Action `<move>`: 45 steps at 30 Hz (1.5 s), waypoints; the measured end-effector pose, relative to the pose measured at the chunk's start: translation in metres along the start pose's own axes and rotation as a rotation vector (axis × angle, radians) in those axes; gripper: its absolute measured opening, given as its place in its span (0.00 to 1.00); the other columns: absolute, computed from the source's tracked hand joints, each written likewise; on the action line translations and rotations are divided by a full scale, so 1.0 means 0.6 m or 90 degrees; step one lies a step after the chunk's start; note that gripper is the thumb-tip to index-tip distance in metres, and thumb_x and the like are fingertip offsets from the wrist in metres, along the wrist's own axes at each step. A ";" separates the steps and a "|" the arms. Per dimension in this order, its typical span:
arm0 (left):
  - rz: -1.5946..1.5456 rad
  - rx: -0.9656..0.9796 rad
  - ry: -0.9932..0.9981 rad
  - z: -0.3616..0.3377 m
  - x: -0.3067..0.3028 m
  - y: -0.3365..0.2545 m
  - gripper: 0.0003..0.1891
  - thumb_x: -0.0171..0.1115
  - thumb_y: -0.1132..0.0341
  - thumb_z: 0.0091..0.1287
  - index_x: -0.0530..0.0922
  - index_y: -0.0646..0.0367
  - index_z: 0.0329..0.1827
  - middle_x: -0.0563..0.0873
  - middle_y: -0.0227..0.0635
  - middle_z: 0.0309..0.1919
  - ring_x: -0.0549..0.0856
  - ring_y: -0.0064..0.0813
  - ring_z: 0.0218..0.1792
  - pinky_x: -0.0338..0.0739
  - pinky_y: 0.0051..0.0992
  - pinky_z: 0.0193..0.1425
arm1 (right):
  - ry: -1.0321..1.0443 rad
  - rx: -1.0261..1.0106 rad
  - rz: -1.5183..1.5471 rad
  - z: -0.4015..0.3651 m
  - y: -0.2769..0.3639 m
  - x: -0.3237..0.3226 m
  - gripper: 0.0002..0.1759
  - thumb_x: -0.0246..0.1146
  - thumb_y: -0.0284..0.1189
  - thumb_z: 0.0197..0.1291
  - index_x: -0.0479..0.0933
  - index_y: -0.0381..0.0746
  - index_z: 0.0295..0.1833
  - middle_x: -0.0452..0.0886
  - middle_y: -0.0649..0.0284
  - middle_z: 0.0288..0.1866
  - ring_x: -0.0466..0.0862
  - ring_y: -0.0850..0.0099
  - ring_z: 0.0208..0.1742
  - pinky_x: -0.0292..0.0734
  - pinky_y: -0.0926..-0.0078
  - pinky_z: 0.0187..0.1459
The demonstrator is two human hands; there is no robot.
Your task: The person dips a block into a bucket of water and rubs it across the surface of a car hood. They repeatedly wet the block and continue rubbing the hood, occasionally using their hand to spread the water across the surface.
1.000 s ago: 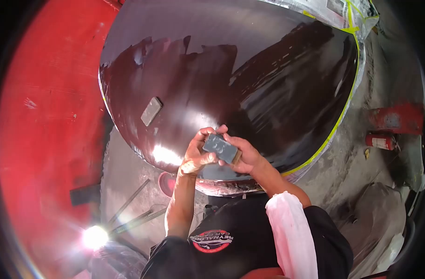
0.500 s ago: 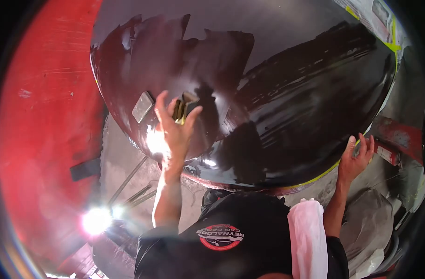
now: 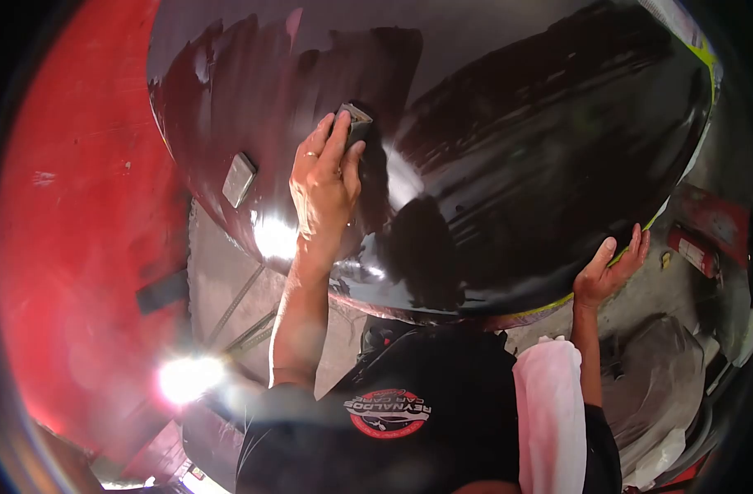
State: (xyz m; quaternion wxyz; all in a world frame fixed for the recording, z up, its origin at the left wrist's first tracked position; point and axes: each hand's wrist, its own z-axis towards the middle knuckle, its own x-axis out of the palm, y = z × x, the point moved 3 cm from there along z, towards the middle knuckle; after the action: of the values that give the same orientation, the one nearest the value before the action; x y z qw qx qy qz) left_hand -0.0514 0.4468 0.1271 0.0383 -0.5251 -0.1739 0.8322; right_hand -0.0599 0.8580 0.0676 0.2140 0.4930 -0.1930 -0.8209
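The grey block (image 3: 359, 129) is on a slick, curved dark panel (image 3: 516, 181), gripped by your left hand (image 3: 324, 193).
With your left fingers clamped on the block, a tilt could dig its edge in, and the wet-looking surface could let it skid. The second block (image 3: 239, 179), loose near the panel's left edge, could slide off if jolted. Your right hand (image 3: 607, 276) is at the taped rim, thumb and fingers apart; snagging the yellow tape (image 3: 709, 56) might lift it.

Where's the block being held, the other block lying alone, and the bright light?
Held block (image 3: 360, 120): head view, the part showing past the fingers.
Lone block (image 3: 239, 179): head view, middle of its top.
Bright light (image 3: 190, 379): head view, middle of the glow.
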 end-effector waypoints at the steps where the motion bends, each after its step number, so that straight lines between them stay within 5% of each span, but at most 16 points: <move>1: 0.004 -0.006 0.003 0.002 -0.001 -0.001 0.21 0.75 0.69 0.62 0.85 0.55 0.60 0.87 0.46 0.58 0.87 0.45 0.56 0.82 0.37 0.60 | -0.009 -0.005 0.007 -0.001 -0.003 0.000 0.27 0.56 0.32 0.75 0.68 0.29 0.73 0.64 0.41 0.78 0.61 0.48 0.80 0.52 0.53 0.79; 9: -0.060 0.008 -0.010 -0.049 0.006 -0.019 0.22 0.74 0.75 0.60 0.86 0.56 0.59 0.87 0.46 0.57 0.85 0.46 0.55 0.82 0.37 0.59 | -0.036 -0.023 0.020 -0.001 -0.011 0.003 0.26 0.57 0.30 0.74 0.69 0.30 0.72 0.68 0.45 0.76 0.62 0.51 0.80 0.53 0.53 0.79; 20: -0.126 -0.014 0.129 -0.192 -0.024 -0.059 0.27 0.74 0.82 0.51 0.85 0.58 0.57 0.85 0.45 0.59 0.84 0.48 0.57 0.81 0.39 0.60 | -0.024 -0.005 0.025 -0.008 -0.022 0.000 0.26 0.58 0.30 0.74 0.69 0.29 0.72 0.70 0.50 0.75 0.61 0.53 0.81 0.53 0.54 0.79; 31: -0.141 0.025 0.059 -0.128 0.007 -0.039 0.27 0.74 0.81 0.52 0.86 0.56 0.58 0.86 0.43 0.59 0.84 0.47 0.57 0.81 0.39 0.60 | -0.039 -0.015 0.005 -0.008 -0.024 0.001 0.25 0.58 0.32 0.74 0.71 0.32 0.72 0.72 0.50 0.74 0.64 0.53 0.79 0.51 0.53 0.80; 36: -0.070 -0.003 -0.108 0.001 0.031 -0.018 0.22 0.73 0.76 0.59 0.87 0.54 0.58 0.88 0.45 0.55 0.85 0.45 0.52 0.82 0.35 0.56 | -0.054 0.016 -0.011 -0.010 -0.018 0.000 0.26 0.61 0.35 0.73 0.73 0.33 0.71 0.71 0.49 0.74 0.63 0.52 0.79 0.53 0.53 0.79; 41: -0.100 -0.042 -0.037 -0.122 0.011 -0.061 0.22 0.77 0.74 0.56 0.88 0.54 0.57 0.89 0.44 0.54 0.86 0.43 0.49 0.83 0.36 0.55 | -0.071 0.054 0.034 -0.013 -0.026 0.004 0.27 0.65 0.34 0.71 0.73 0.33 0.70 0.70 0.48 0.74 0.62 0.52 0.79 0.56 0.54 0.78; 45: -0.088 -0.016 -0.033 -0.097 0.016 -0.033 0.23 0.75 0.76 0.58 0.87 0.53 0.58 0.88 0.44 0.57 0.86 0.44 0.51 0.82 0.37 0.59 | -0.089 0.026 0.114 -0.014 -0.028 0.011 0.27 0.66 0.34 0.71 0.73 0.33 0.70 0.66 0.50 0.74 0.57 0.52 0.80 0.58 0.55 0.78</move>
State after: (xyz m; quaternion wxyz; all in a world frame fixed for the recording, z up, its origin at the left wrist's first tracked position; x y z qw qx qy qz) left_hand -0.0066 0.4821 0.1027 0.0843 -0.4904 -0.2209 0.8388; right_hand -0.0581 0.8677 0.0505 0.2622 0.4198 -0.2675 -0.8267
